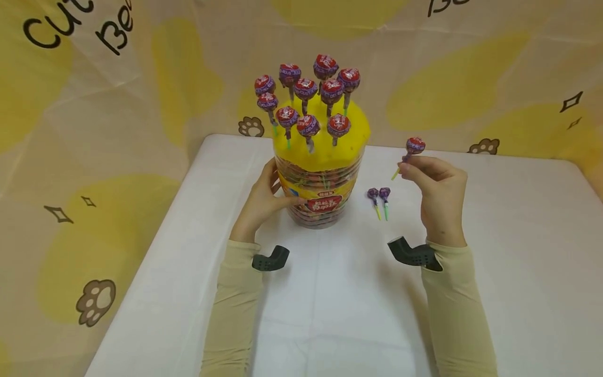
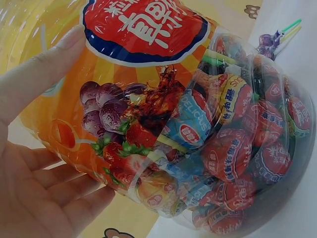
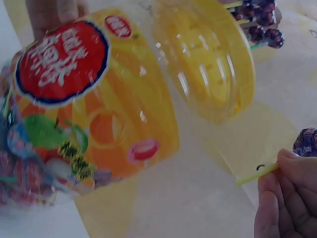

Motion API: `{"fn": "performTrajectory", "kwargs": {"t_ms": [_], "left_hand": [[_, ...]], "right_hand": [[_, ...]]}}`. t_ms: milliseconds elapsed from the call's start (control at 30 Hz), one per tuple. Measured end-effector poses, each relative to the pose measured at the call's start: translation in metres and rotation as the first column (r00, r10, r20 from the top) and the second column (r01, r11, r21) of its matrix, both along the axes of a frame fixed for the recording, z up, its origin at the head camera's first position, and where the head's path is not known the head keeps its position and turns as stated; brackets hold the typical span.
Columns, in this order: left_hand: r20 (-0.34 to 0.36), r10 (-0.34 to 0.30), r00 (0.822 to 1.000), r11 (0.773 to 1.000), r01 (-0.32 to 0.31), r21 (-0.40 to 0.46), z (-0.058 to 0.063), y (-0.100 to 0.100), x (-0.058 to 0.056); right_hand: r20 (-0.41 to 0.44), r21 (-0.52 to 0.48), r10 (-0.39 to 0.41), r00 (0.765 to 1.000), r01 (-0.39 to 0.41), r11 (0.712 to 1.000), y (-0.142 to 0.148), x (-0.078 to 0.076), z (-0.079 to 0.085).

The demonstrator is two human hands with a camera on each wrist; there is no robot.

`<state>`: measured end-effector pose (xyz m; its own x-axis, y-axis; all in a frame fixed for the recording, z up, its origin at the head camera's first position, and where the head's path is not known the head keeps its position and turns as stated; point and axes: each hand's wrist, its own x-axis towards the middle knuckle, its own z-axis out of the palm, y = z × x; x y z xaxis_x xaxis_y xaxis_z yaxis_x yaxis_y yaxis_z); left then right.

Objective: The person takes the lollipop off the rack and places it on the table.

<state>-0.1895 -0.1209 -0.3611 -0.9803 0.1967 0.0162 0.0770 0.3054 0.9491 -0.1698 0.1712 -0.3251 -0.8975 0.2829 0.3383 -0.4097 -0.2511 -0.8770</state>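
Note:
A clear plastic candy jar (image 1: pixel 348 178) with a yellow lid (image 1: pixel 350 149) stands upright on the table, several purple-and-red wrapped lollipops (image 1: pixel 306 90) sticking up from the lid. My left hand (image 1: pixel 261 201) holds the jar's left side, thumb across the front label and fingers round the side. To the right of the jar, my right hand (image 1: pixel 440 193) pinches a lollipop (image 1: pixel 415 145) by its yellow stick, head up, above the table. The stick's lower end (image 3: pixel 247 179) points toward the lid in the right wrist view. Wrapped candies (image 2: pixel 230 151) show through the jar wall.
Two purple lollipops (image 1: pixel 379 195), one yellow-sticked and one green-sticked, lie on the white table (image 1: pixel 311 314) between the jar and my right hand. A yellow-patterned cloth (image 1: pixel 424 78) hangs behind the table and along its left side.

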Motion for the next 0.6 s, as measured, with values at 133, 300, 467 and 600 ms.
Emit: {"fn": "performTrajectory", "kwargs": {"t_ms": [133, 300, 467, 600], "left_hand": [[0.01, 0.003, 1.0, 1.0, -0.003, 0.001, 0.0, 0.001, 0.0], [0.009, -0.001, 1.0, 1.0, 0.001, 0.001, 0.002, 0.002, 0.0], [0.0, -0.001, 1.0, 1.0, 0.001, -0.005, 0.001, 0.002, 0.0], [0.005, -0.001, 1.0, 1.0, 0.001, -0.005, 0.0, 0.001, -0.001]], "right_hand": [[0.1, 0.072, -0.014, 0.995, 0.007, 0.997, 0.01, -0.005, -0.012], [0.232, 0.152, -0.007, 0.973, -0.029, 0.988, 0.025, -0.015, -0.034], [0.402, 0.202, 0.012, 0.916, -0.102, 0.974, 0.039, -0.024, -0.058], [0.498, 0.205, 0.046, 0.866, -0.169, 0.964, 0.05, -0.027, -0.073]]}}
